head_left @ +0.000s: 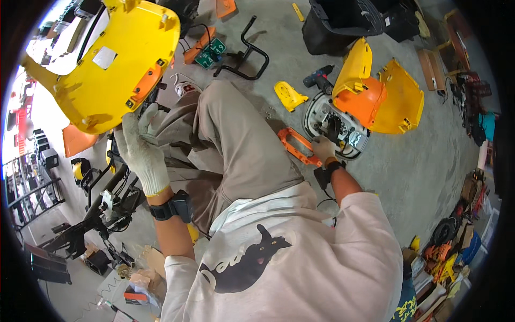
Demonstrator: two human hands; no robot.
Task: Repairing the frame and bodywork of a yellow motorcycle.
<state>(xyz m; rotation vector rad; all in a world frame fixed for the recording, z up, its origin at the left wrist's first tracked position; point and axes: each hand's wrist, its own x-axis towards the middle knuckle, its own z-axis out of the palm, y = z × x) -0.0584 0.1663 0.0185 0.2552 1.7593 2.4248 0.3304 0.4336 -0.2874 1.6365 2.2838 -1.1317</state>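
Observation:
My left hand (pixel 142 153), in a white knit glove, is raised with its fingers stretched out and apart. Its fingertips meet the lower edge of a large yellow plastic panel (pixel 115 80), which has an orange piece (pixel 146 83) along one side. On my right side, my gloved right hand (pixel 324 148) is closed at the end of an orange plastic frame (pixel 296 144); its fingertips are partly hidden. Beside it on the floor is a round grey-white tray-like part (pixel 353 146) with small dark pieces in it. A whitish patch at the panel's top edge is too cut off to identify.
A cordless drill (pixel 320 80), a small yellow cover (pixel 289 96) and yellow-orange panels (pixel 399 96) lie beyond the round part. A black bin (pixel 343 27) and bent black tube (pixel 247 53) are farther off. A dark vehicle frame (pixel 107 206) stands left; clutter lines the right.

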